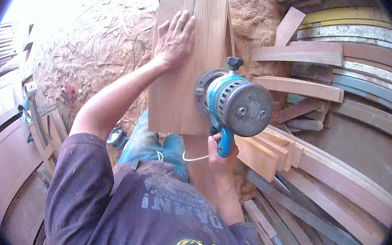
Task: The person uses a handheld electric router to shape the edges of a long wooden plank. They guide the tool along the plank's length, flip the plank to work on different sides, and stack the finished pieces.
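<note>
A person's left hand [175,39] lies fingers spread flat on a plank [187,65] over sawdust-strewn ground while the right hand [221,152] wraps its fingers tight round a blue router [237,103] at the plank's right edge, where one-handed control risks kickback toward the bracing hand.

I see my dark purple T-shirt [151,212], dusty, with pale printed lettering and a faded emblem across the chest. Short sleeves leave both forearms bare. Below, dusty blue jeans [150,144]. No gloves or rings.
</note>
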### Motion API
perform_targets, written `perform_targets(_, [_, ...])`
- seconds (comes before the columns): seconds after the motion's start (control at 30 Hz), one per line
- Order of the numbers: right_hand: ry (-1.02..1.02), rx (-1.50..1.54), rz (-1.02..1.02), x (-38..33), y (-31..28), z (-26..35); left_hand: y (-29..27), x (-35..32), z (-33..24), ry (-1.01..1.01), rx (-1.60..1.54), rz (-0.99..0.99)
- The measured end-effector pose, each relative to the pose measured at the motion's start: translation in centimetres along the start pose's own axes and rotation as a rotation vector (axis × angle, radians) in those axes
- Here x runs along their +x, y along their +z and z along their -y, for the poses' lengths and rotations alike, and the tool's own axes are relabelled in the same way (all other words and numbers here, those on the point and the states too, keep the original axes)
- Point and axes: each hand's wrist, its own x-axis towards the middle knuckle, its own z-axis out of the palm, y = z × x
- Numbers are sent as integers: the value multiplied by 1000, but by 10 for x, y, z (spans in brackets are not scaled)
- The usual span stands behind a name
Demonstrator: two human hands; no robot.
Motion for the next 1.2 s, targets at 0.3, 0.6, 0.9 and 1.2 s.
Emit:
perform_targets(0.3, [30,84,-44,101,23,17,-5,-2,-16,-40,-49,87])
perform_targets(0.6, [-62,95,-83,203,54,30,-7,-4,-17,-60,-67,211])
perform_targets(0.9, [38,177,10,299,75,53,-11,-4,-20,-91,-120,317])
perform_targets(1.2, [10,230,17,389,100,77,-10,-4,-19,-80,-137,371])
